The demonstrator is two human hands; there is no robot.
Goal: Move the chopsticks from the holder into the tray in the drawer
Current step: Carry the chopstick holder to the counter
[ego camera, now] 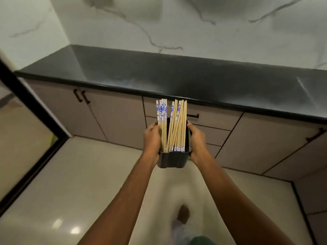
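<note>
I hold a black plastic holder (pixel 172 159) in front of me at waist height, above the floor. My left hand (pixel 152 138) grips its left side and my right hand (pixel 195 140) grips its right side. Inside lie several wooden chopsticks (pixel 177 126) with blue-and-white patterned ends, split into two bundles; their far ends stick out past the holder's far rim. The drawers (pixel 212 119) in the cabinet ahead are closed, with a dark handle showing to the right of the chopsticks. No tray is visible.
A black countertop (pixel 177 76) runs across the view under a white marble wall. Beige cabinet doors (pixel 109 114) with dark handles stand below it. A dark-framed glass door (pixel 26 138) is at the left. My foot (pixel 183 213) is on the pale tiled floor.
</note>
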